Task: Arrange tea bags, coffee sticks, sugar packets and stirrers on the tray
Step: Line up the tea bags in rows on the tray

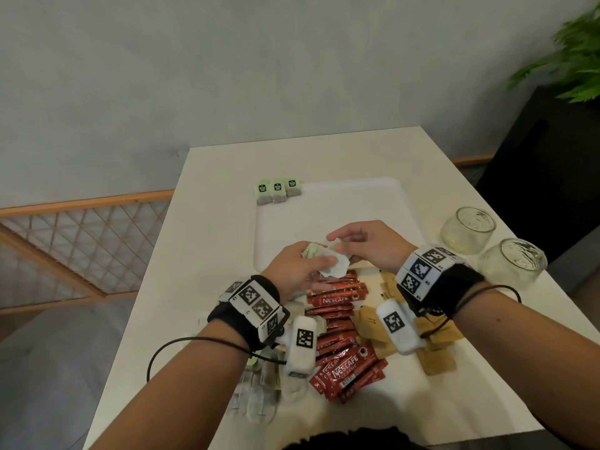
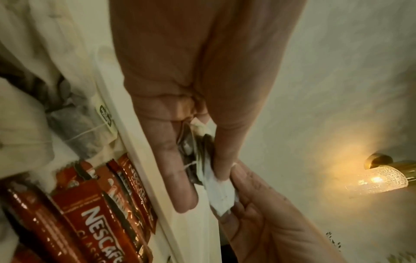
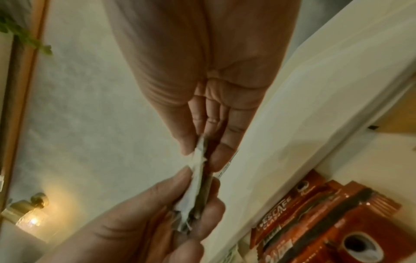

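My left hand (image 1: 300, 266) grips a small bunch of tea bags (image 1: 331, 263) over the near edge of the white tray (image 1: 367, 203). My right hand (image 1: 363, 243) pinches the end of one tea bag (image 3: 199, 156) in that bunch between thumb and fingers. In the left wrist view the held tea bags (image 2: 198, 151) sit between my left thumb and fingers, and the right hand's fingers hold the white end (image 2: 221, 194). Three tea bags with green tags (image 1: 277, 190) stand in a row at the tray's far left corner. Red coffee sticks (image 1: 337, 323) lie piled on the table below my hands.
Brown sugar packets (image 1: 431, 345) lie right of the coffee sticks. More tea bags (image 1: 259, 391) lie under my left forearm. Two glass jars (image 1: 467, 228) (image 1: 511, 263) stand at the table's right edge. A plant (image 1: 571, 60) is at the far right.
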{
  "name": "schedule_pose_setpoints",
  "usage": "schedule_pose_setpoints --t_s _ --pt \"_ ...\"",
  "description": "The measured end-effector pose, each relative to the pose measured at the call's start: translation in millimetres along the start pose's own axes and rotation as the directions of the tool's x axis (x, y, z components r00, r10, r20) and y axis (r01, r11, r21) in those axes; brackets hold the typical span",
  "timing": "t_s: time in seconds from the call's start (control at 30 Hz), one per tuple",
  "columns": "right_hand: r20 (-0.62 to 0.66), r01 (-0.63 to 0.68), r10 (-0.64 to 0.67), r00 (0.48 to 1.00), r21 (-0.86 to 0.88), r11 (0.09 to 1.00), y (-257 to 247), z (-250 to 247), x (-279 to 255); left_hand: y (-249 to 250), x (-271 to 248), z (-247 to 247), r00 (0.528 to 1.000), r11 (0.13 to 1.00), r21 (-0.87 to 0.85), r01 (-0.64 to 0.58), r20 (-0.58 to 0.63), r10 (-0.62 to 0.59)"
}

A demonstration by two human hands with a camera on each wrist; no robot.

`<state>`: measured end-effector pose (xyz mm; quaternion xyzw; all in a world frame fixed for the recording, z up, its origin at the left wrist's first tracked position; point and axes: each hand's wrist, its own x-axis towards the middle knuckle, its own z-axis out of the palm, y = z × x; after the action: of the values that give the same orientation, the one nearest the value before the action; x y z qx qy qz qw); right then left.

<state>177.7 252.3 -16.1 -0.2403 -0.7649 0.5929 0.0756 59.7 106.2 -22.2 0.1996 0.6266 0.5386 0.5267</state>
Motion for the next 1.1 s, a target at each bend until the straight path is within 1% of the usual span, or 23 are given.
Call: schedule_pose_setpoints --t_s 0.07,0.17,0.23,0.33,0.5,0.67,0.73,0.83,0.93,1.0,1.1 --pt "-0.032 -0.011 0.013 0.999 0.053 0.999 0 -1 0 2 0 -1 1.000 1.000 0.001 0.010 -0.011 -0.010" --pt "-0.128 -0.011 0.025 0.991 0.107 0.994 0 -4 0 3 0 -4 1.000 1.000 0.005 0.024 -0.012 -0.024" --pt "-0.166 -0.008 0.029 0.986 0.130 0.992 0 -6 2 3 0 -4 0.999 0.999 -0.017 0.038 -0.025 -0.039" --pt "-0.167 -0.021 0.044 0.985 0.141 0.990 0 -6 3 2 2 -3 0.998 0.999 -0.032 0.040 -0.056 -0.042" --pt "-0.173 -0.046 0.070 0.982 0.141 0.989 3 -2 2 4 4 8 0.995 0.999 -0.033 -0.023 -0.095 0.019" --pt "-0.181 -0.044 0.054 0.982 0.060 0.997 4 -2 2 0 7 13 0.986 0.992 0.090 -0.091 -0.135 0.102" --pt "-0.201 -0.051 0.064 0.977 0.069 0.996 5 -3 3 -2 10 11 0.980 0.989 0.106 -0.100 -0.164 0.117" --pt "-0.289 -0.089 0.097 0.953 0.041 0.995 13 -9 6 -2 14 6 0.976 0.996 0.067 -0.054 -0.207 0.067" --pt "-0.369 -0.119 0.074 0.926 -0.099 0.988 18 -12 5 -2 15 6 0.977 0.999 0.045 0.020 -0.214 -0.010" --pt "-0.383 -0.103 0.030 0.923 -0.173 0.980 18 -11 3 -1 18 12 0.978 0.995 0.088 0.043 -0.206 -0.024" --pt "-0.388 -0.068 -0.022 0.922 -0.217 0.974 16 -4 2 3 27 24 0.977 0.985 0.169 0.034 -0.213 0.003"
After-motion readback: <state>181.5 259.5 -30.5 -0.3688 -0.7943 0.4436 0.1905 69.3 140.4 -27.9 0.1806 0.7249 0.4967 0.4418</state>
